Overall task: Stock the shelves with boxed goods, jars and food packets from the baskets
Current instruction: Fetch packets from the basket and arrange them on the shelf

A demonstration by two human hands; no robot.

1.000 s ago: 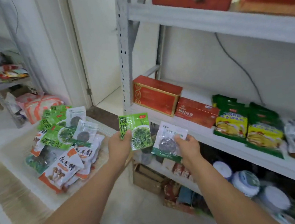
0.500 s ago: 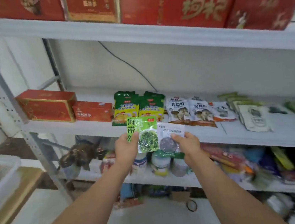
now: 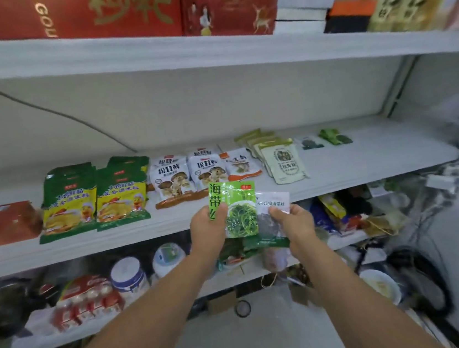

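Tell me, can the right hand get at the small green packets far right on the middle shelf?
Probably yes: the middle shelf is open in front and nothing stands before the small green packets, though the right hand holds a clear packet.

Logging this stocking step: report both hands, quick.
Left hand: holds the green seaweed packet.
Right hand: holds the clear packet with a white top.

One camera, worn on the head, up close.
It is looking forward and a bit down from the person's head, facing the middle shelf (image 3: 352, 170) straight on and very near; the top shelf (image 3: 207, 52) is filling the far upper edge, the floor (image 3: 272, 342) the near bottom.
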